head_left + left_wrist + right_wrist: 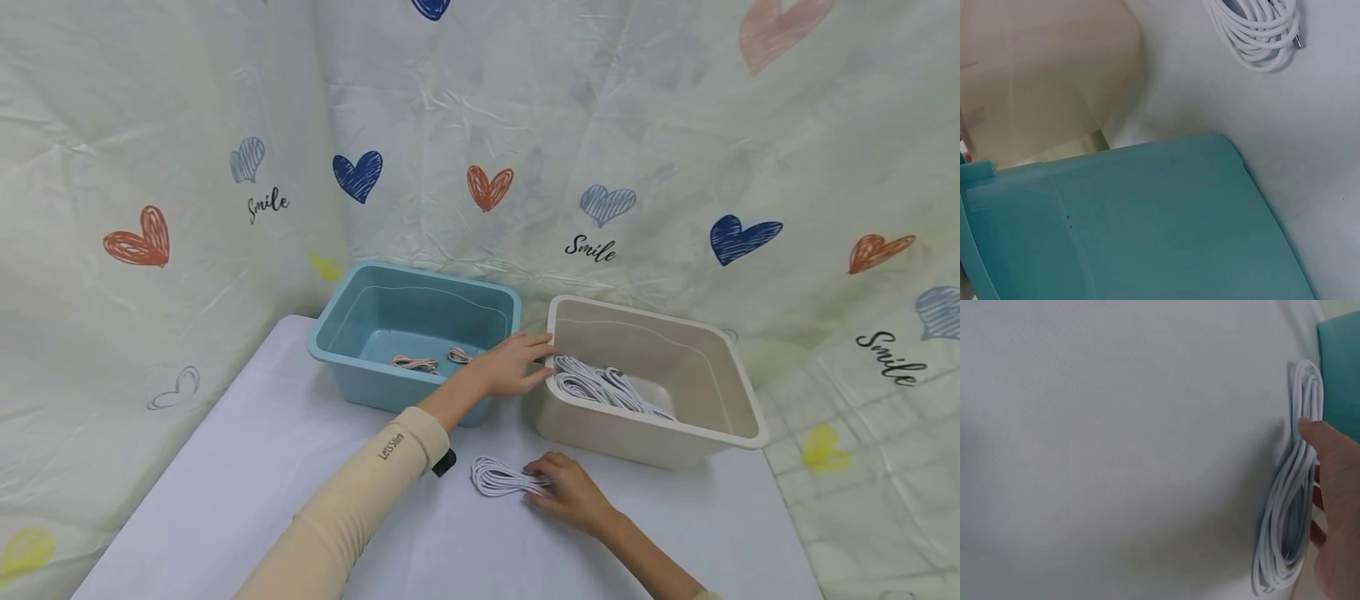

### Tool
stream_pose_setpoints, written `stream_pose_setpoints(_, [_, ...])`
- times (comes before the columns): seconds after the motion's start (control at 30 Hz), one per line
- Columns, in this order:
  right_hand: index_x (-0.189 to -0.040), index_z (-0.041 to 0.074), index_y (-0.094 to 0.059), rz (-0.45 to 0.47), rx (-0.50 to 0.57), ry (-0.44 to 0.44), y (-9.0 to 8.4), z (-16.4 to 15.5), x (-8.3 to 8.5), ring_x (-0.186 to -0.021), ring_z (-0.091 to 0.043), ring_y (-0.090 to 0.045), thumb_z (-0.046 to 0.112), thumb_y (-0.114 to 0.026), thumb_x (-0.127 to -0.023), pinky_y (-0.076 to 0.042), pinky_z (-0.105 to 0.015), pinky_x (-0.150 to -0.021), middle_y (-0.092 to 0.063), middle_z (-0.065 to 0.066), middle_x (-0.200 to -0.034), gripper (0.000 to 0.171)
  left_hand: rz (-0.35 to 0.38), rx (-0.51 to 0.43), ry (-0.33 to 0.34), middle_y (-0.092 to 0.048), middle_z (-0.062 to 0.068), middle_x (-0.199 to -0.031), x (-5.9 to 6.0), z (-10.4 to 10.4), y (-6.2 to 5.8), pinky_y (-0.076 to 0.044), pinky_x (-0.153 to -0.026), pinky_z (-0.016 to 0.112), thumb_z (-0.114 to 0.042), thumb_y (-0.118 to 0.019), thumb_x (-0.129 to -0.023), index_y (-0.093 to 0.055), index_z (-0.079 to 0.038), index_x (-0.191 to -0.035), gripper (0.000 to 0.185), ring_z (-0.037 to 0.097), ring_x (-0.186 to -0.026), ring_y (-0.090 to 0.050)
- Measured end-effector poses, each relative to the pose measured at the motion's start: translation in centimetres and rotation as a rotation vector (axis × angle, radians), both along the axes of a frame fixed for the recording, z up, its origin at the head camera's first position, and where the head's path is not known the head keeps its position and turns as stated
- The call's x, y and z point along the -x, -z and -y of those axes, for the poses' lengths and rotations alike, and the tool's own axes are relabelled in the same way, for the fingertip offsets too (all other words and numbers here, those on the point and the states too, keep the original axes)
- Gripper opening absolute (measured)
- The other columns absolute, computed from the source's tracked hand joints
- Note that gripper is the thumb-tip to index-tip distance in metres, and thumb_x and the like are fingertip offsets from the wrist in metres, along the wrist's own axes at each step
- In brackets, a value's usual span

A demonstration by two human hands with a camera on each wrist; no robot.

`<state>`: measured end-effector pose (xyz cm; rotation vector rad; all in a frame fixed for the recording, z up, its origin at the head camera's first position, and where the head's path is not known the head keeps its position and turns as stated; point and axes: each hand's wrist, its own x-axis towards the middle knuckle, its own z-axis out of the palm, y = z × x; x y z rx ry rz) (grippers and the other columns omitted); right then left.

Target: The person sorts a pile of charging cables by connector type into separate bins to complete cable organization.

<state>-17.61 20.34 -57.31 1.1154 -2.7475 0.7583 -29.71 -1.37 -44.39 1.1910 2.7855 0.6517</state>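
On the white table lies a coiled white cable, bunched at its middle. My right hand grips its right end; in the right wrist view the thumb lies over the strands and the other fingers are partly hidden behind them. Reaching across the corner of the blue bin, my left hand has its fingers extended at the left rim of the beige bin. Several coiled white cables lie inside that bin. The left wrist view shows a white coil with a metal plug, but not the left hand's grip.
Inside the blue bin are small pinkish cable bundles. Both bins stand side by side at the back of the table, before a hanging sheet printed with hearts. A narrow gap separates the bins.
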Motion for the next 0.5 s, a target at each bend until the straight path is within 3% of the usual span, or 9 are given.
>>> stream_pose_setpoints(0.27, [-0.104,0.007,-0.077,-0.092,-0.036,0.032,1.2,0.0,-0.1,-0.089,-0.017,-0.067,0.014,-0.09,-0.083,-0.057,-0.037,-0.078,-0.072,0.001,-0.098,0.026,-0.007,0.002,0.003,-0.037,0.011,-0.169,0.0,-0.3,0.1,-0.015,-0.133,0.045,-0.032,-0.05,-0.113,-0.053,-0.014,-0.156,0.047,0.024,-0.158,-0.034])
stream_pose_setpoints(0.5, [-0.103,0.008,-0.077,-0.111,-0.05,0.03,0.1,-0.1,-0.4,-0.091,-0.017,-0.067,0.014,-0.089,-0.084,-0.058,-0.036,-0.078,-0.071,0.001,-0.099,0.024,0.004,-0.006,-0.004,-0.038,0.012,-0.169,0.0,-0.1,0.0,-0.016,-0.133,0.046,-0.032,-0.051,-0.113,-0.053,-0.012,-0.156,0.047,0.026,-0.158,-0.034])
